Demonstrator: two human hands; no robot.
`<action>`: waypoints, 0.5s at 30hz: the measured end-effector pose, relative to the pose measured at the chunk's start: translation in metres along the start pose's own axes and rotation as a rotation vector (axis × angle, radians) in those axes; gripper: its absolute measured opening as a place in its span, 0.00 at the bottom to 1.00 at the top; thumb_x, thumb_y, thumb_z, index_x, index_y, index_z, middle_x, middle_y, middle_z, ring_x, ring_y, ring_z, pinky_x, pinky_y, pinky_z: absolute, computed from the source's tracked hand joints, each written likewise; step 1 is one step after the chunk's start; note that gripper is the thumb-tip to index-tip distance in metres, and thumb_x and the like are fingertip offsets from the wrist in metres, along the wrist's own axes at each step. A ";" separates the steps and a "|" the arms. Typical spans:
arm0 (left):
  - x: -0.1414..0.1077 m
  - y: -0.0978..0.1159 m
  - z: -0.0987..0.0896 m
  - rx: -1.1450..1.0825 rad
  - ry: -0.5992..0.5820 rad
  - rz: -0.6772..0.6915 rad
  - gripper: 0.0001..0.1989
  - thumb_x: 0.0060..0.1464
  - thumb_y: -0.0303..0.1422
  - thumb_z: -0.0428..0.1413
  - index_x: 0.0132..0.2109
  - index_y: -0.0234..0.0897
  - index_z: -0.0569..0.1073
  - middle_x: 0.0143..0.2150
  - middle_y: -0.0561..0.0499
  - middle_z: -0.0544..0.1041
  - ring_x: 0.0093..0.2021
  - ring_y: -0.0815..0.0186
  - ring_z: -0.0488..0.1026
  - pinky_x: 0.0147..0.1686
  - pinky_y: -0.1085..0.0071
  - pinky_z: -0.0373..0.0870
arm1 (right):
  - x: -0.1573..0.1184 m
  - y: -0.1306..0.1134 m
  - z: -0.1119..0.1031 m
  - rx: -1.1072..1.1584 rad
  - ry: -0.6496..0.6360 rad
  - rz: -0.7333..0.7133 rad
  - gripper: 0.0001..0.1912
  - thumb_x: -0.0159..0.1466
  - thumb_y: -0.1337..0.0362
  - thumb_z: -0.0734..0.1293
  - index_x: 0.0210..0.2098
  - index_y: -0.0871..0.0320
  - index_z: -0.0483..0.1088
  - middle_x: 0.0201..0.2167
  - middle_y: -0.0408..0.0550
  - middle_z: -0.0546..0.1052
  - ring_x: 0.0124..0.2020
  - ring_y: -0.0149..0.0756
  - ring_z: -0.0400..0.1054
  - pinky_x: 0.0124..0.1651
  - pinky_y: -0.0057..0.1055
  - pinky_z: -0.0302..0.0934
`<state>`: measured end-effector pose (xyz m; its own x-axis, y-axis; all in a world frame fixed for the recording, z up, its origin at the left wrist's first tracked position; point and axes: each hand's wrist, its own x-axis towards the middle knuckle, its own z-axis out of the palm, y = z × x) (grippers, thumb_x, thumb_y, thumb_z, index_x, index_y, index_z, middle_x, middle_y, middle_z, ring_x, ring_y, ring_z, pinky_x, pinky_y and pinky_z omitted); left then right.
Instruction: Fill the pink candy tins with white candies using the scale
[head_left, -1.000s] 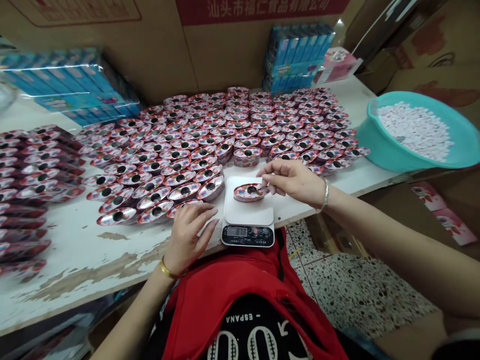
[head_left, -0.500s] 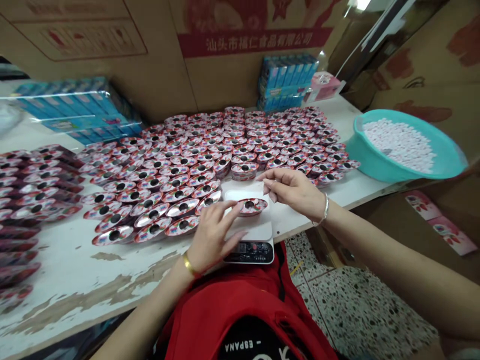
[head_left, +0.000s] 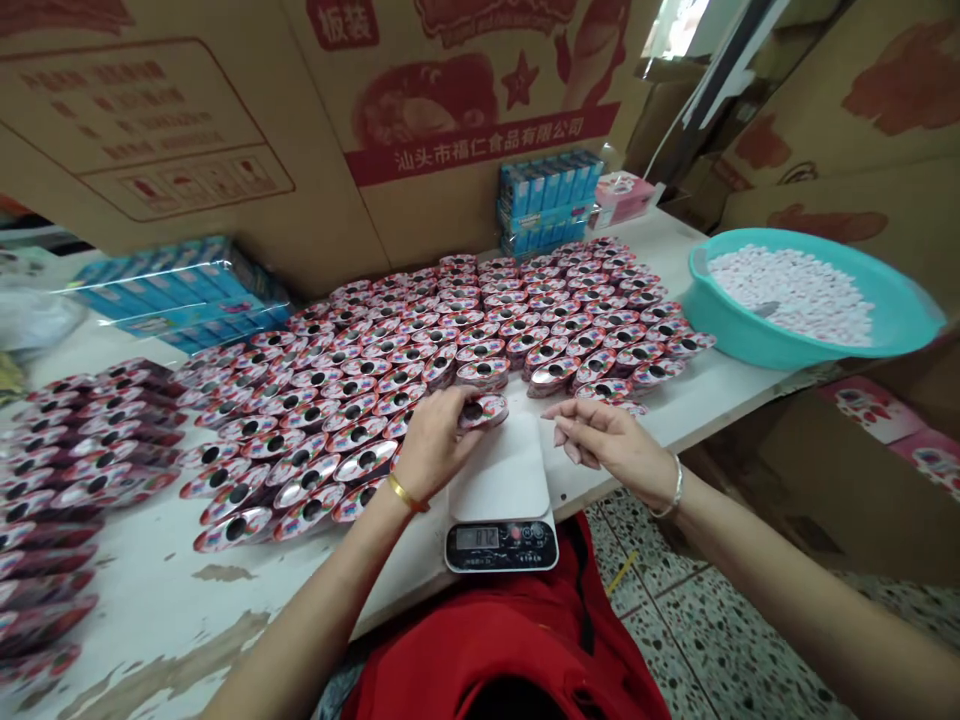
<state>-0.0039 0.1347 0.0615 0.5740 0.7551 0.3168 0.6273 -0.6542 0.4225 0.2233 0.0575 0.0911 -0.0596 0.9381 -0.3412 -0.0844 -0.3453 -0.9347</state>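
My left hand (head_left: 439,435) grips a small red and white packet (head_left: 484,411), oval on top with a dark round opening. It holds the packet above the far end of a white digital kitchen scale (head_left: 501,470), whose display shows digits. On the right of the scale, my right hand (head_left: 611,440) hovers with its fingers curled and thumb and fingertips together; whatever they hold, if anything, is too small to make out. Rows of matching packets (head_left: 360,388) stand close together just beyond both hands, their openings facing up.
A turquoise basin (head_left: 724,325) of small white pieces (head_left: 795,295) stands at the table's right edge. Another group of packets (head_left: 97,440) is on the left. Blue wrapped cartons (head_left: 184,290), a second blue pack (head_left: 547,200) and a large cardboard box (head_left: 420,220) line the back.
My left hand has closed on the packet, lifted it off the scale plate and moved it away from me. My right hand has drawn slightly right. The view has tilted upward.
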 end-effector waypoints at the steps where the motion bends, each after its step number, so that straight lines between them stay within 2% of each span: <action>1: 0.006 -0.003 0.000 0.001 0.011 0.003 0.15 0.56 0.36 0.56 0.49 0.38 0.66 0.44 0.47 0.75 0.42 0.60 0.71 0.41 0.64 0.64 | -0.001 0.003 0.000 0.011 -0.001 0.007 0.18 0.58 0.55 0.68 0.42 0.62 0.68 0.27 0.43 0.68 0.21 0.22 0.58 0.20 0.22 0.45; 4: 0.025 -0.010 0.002 0.031 0.010 0.027 0.14 0.57 0.36 0.55 0.49 0.38 0.66 0.44 0.46 0.74 0.43 0.60 0.70 0.42 0.64 0.64 | -0.003 0.014 0.002 0.042 0.006 0.026 0.18 0.57 0.55 0.69 0.41 0.61 0.68 0.27 0.43 0.68 0.20 0.22 0.58 0.20 0.21 0.45; 9: 0.049 -0.015 0.022 0.203 -0.100 0.035 0.13 0.55 0.37 0.56 0.46 0.37 0.68 0.46 0.44 0.72 0.48 0.55 0.67 0.45 0.60 0.61 | -0.002 0.041 0.003 0.019 0.043 0.023 0.19 0.56 0.53 0.67 0.40 0.61 0.68 0.25 0.42 0.68 0.20 0.24 0.58 0.21 0.22 0.48; 12: 0.053 -0.006 0.032 0.308 -0.167 -0.005 0.14 0.54 0.37 0.57 0.46 0.37 0.70 0.48 0.42 0.71 0.49 0.52 0.66 0.45 0.57 0.59 | 0.001 0.060 0.001 -0.063 0.117 0.007 0.20 0.56 0.52 0.66 0.40 0.61 0.68 0.24 0.42 0.69 0.19 0.26 0.58 0.22 0.24 0.51; 15: 0.042 0.003 0.023 0.311 -0.161 -0.032 0.20 0.53 0.41 0.59 0.51 0.38 0.69 0.52 0.41 0.69 0.51 0.51 0.65 0.48 0.56 0.59 | 0.000 0.073 -0.002 -0.201 0.192 0.011 0.22 0.55 0.49 0.65 0.41 0.60 0.70 0.22 0.43 0.69 0.19 0.30 0.60 0.23 0.28 0.57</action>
<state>0.0346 0.1636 0.0562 0.6116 0.7749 0.1596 0.7623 -0.6312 0.1436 0.2189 0.0329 0.0229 0.1319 0.9289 -0.3460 0.1155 -0.3611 -0.9253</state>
